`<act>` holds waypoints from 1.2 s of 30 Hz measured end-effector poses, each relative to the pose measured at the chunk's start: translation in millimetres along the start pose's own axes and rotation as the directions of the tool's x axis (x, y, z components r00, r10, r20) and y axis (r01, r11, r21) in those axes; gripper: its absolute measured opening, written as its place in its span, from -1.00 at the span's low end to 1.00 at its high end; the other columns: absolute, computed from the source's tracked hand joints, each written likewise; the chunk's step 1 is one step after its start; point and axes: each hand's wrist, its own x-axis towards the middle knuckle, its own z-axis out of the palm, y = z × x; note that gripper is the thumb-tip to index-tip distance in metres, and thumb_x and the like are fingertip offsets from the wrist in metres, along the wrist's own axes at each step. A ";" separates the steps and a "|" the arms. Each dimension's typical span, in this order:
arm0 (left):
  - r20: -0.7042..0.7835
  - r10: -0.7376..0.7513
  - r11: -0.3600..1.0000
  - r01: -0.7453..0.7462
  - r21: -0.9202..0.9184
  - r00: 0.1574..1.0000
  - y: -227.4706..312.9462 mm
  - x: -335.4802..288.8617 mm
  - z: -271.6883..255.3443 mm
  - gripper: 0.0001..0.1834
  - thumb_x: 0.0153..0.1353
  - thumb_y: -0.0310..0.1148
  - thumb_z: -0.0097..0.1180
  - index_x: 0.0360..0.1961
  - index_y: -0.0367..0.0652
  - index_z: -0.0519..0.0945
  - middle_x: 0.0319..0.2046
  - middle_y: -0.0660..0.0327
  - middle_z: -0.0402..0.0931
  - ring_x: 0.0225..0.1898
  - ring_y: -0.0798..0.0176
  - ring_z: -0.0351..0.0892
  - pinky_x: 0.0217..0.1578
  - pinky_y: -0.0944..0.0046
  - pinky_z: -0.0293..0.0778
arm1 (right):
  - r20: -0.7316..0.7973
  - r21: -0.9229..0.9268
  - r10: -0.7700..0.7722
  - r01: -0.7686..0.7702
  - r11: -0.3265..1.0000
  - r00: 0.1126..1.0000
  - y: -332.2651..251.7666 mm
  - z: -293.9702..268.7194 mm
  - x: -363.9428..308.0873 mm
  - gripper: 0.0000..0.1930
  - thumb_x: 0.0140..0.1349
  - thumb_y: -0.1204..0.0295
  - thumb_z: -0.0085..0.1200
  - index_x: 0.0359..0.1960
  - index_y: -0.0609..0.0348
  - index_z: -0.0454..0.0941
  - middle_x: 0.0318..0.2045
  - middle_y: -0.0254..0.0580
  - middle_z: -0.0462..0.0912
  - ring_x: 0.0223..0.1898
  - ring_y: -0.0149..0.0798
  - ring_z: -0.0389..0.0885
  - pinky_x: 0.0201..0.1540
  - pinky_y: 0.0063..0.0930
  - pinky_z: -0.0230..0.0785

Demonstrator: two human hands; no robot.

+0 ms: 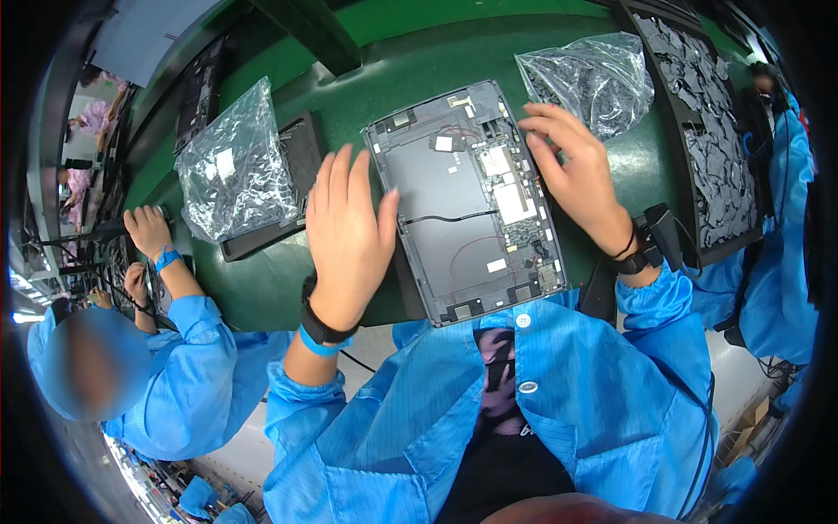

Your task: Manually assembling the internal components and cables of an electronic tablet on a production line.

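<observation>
In front of me lies an opened tablet housing (436, 253), its dark grey inside facing up, slightly turned on the green bench. A circuit board (517, 205) with pale shields runs along its right side, and a black cable (449, 217) crosses the middle. My left hand (349, 231) is at the housing's left edge, fingers stretched out and the thumb over the rim. My right hand (572, 162) is by the upper right edge, fingers loosely extended with a gap between thumb and fingers. Neither hand grips anything that I can see.
Left of the housing, a clear plastic bag (236, 179) of small dark parts rests on a black tray (301, 162). Another clear bag (594, 83) lies at the back right. Farther right stands a black tray of dark pieces (720, 183). A co-worker in blue (188, 367) sits at left.
</observation>
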 end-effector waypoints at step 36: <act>0.104 0.554 0.827 -0.560 0.042 0.826 34.5 97.9 71.1 -0.59 0.15 -0.52 -0.02 0.04 -0.44 0.50 0.06 -0.20 0.49 0.13 -0.08 0.48 0.24 -0.01 0.30 | -0.042 -0.215 -0.198 0.185 0.959 0.979 11.7 3.6 16.6 -0.78 0.04 0.56 0.15 -0.23 0.16 0.62 -0.14 -0.22 0.63 -0.15 -0.09 0.59 -0.16 -0.30 0.46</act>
